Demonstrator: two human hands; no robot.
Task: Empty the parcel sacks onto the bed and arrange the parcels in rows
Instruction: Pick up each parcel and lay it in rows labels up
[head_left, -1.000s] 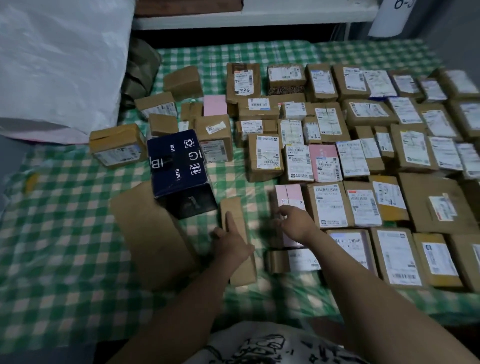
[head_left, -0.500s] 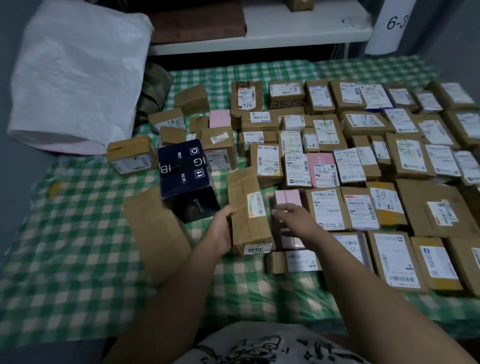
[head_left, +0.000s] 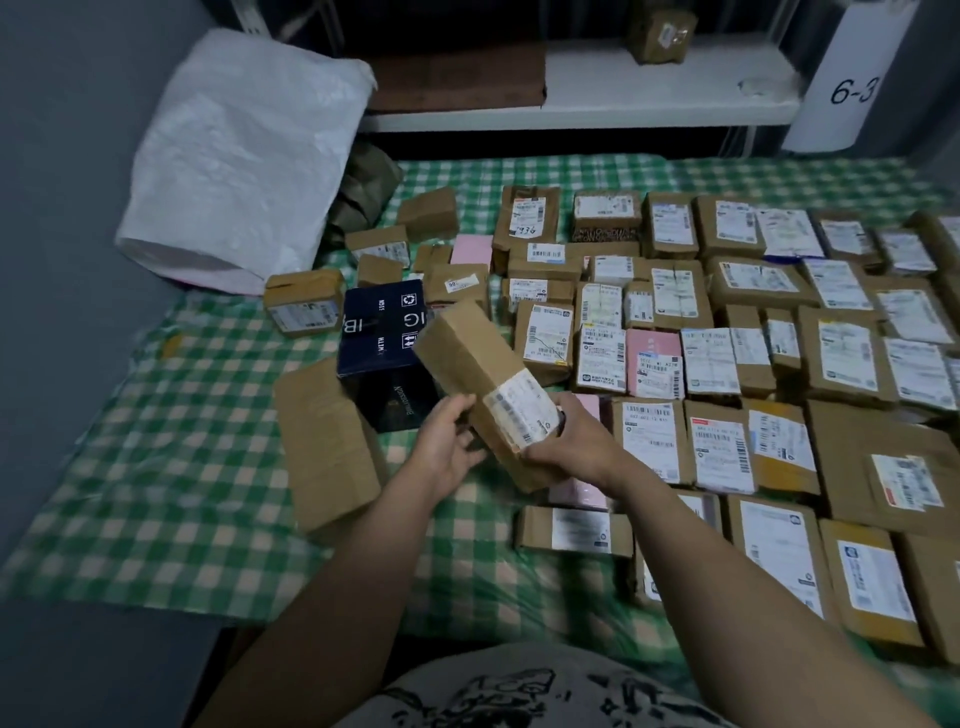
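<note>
Both hands hold a long brown cardboard parcel (head_left: 488, 392) above the green-checked bed (head_left: 171, 499): left hand (head_left: 449, 447) cradling its side, right hand (head_left: 574, 447) gripping the near end; its long axis slants away leftward, labelled rows lying rightward.

Green-checked bed (head_left: 156, 499); brown parcels (head_left: 847, 358); navy box (head_left: 382, 332); white sack (head_left: 234, 156).

I am in a parcel sorting room: labelled cartons (head_left: 723, 453) cover the green-checked bed (head_left: 156, 493), a white woven sack (head_left: 244, 156) lies beside, a shelf sign (head_left: 852, 88) reads 6-3.
</note>
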